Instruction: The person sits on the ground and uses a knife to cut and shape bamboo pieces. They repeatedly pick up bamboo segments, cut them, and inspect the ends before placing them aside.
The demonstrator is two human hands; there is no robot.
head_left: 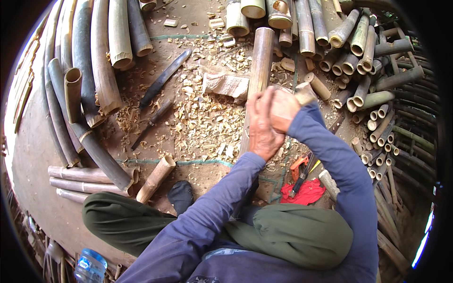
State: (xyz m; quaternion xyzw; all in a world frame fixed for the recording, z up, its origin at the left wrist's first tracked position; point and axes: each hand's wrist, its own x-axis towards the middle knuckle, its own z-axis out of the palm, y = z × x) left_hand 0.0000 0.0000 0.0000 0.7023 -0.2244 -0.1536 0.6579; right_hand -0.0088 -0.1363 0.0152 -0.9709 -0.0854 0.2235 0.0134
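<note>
A long bamboo tube (261,61) slants away in front of me, its far end raised over a rough wooden block (226,86). My left hand (265,134) is closed around the tube's nearer part. Against it, my right hand (284,109) is closed too; its fingers are mostly hidden, and what they hold cannot be made out. A pale, round-ended wooden piece (306,94) shows beside the right wrist. Bamboo chips (203,127) cover the ground around the block. Left of them lie a large dark-bladed knife (165,78) and a narrower knife (152,125).
Bamboo poles (101,61) lie at the left, and cut tubes (354,61) are piled at the far right. Near my right knee are a red cloth (309,191) and an orange-handled tool (298,167). A short bamboo piece (156,179) and dark cloth item (180,197) lie by my left leg.
</note>
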